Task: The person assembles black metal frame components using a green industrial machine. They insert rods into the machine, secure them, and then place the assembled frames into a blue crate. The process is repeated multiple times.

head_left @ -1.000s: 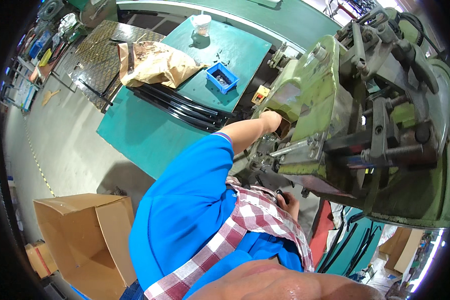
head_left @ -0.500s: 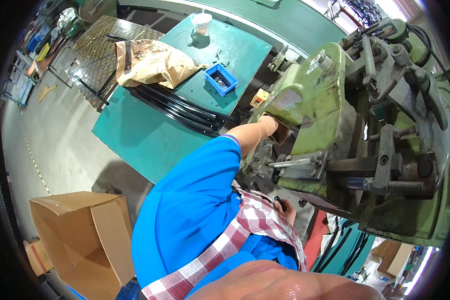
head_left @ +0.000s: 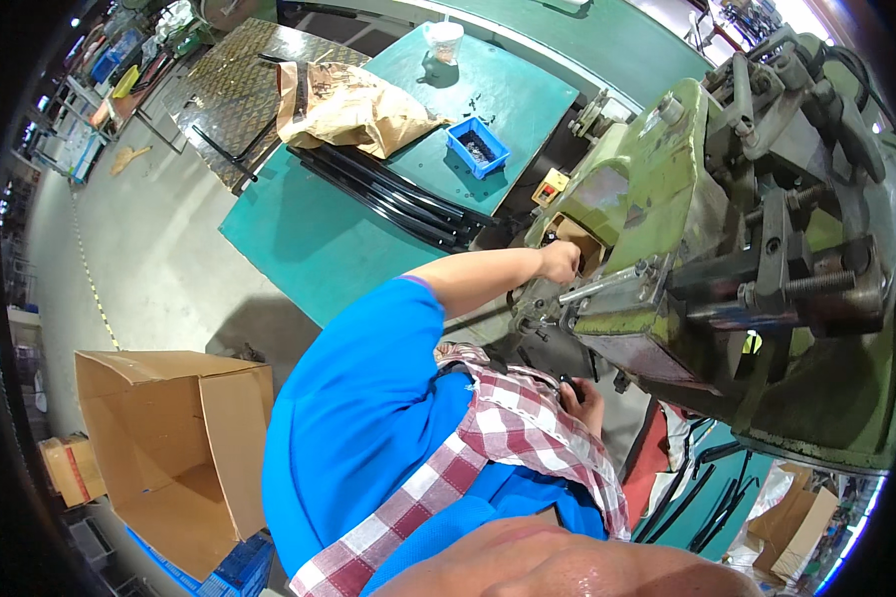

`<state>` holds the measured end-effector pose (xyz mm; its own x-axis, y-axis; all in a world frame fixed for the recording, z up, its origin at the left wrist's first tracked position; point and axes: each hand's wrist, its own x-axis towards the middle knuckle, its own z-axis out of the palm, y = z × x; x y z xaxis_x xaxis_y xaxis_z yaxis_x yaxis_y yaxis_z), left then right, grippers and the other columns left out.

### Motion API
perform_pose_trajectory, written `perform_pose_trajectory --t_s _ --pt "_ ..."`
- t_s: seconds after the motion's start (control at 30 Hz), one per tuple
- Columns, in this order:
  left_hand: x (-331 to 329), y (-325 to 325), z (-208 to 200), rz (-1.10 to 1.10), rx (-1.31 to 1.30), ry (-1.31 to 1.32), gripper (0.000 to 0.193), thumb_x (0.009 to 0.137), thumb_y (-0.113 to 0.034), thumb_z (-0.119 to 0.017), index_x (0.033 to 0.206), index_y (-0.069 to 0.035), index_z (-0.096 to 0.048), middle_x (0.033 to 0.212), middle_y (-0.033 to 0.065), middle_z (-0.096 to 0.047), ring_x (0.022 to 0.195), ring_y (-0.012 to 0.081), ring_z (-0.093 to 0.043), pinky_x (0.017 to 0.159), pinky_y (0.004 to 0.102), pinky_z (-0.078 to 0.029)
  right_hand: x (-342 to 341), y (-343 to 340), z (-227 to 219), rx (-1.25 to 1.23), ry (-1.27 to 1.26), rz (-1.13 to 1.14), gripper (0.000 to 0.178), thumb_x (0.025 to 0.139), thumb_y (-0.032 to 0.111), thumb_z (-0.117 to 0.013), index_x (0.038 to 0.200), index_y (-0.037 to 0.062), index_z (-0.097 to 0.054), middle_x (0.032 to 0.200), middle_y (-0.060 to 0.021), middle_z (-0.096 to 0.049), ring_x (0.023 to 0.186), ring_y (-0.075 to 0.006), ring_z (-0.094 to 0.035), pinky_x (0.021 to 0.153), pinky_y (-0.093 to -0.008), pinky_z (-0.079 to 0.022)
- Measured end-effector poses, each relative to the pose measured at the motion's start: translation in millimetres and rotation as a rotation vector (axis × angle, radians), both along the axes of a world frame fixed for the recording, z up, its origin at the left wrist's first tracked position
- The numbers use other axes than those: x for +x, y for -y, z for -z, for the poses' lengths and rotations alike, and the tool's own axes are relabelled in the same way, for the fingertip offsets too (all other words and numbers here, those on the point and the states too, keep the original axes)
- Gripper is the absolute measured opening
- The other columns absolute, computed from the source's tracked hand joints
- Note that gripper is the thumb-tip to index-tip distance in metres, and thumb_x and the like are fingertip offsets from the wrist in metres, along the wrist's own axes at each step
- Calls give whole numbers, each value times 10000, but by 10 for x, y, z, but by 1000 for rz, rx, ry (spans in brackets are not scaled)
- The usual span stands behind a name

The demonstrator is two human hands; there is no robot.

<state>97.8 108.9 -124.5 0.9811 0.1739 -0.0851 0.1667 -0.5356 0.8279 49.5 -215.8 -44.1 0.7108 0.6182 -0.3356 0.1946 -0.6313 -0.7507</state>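
Two hands at a green press machine [head_left: 727, 199].
I saw the left hand [head_left: 560, 261] reached into its opening, grip indiscernible; the right hand [head_left: 579, 396] was closed on a small dark part [head_left: 567, 382] below.

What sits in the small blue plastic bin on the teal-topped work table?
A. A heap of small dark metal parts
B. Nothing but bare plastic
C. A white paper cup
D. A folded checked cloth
A: the small blue plastic bin on the teal-topped work table shows a heap of small dark metal parts inside, while the pale cup-like container stands apart near the table's far edge.
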Motion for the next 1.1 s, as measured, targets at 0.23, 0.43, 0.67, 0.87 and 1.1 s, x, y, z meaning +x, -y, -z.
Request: perform_pose_trajectory --t_s 0.23,0.43,0.67,0.87,1.1 --pt "-1065 186 -1108 115 -380 -70 95 755 -60 -666 811 5 -624 699 84 -660 630 136 -635 561 290 -493 -59 -180 -103 36 115 -87 243 818 208 -689 916 -9 -637 748 -131 -662 698 -154 -626 642 -292 -480" --pt "-1224 228 -1302 -46 -423 -164 146 771 -106 -709 781 -1 -608 679 51 -630 632 127 -612 564 286 -485 -17 -272 -64 38 71 -164 213 827 180 -679 928 1 -627 761 -135 -655 687 -172 -622 637 -301 -478" --pt "-1066 214 -738 23 -796 -133 166 766 -68 -719 711 9 -582 657 41 -603 643 130 -612 559 269 -474 -119 -391 -305 82 104 -203 178 841 145 -665 918 -8 -614 737 -144 -634 661 -175 -602 622 -303 -467" --pt "-1030 228 -340 0 -317 76 208 774 -162 -729 822 7 -617 707 73 -647 635 144 -625 565 290 -485 51 -618 -269 133 195 -329 238 836 177 -677 945 -25 -612 810 -195 -649 733 -232 -650 635 -341 -478" --pt "-1234 392 -987 16 -729 -184 150 874 -164 -641 845 -18 -624 683 20 -612 587 89 -564 552 254 -442 154 -907 -375 331 169 -316 210 865 146 -645 968 -35 -619 651 -78 -568 596 -83 -475 545 -253 -412"
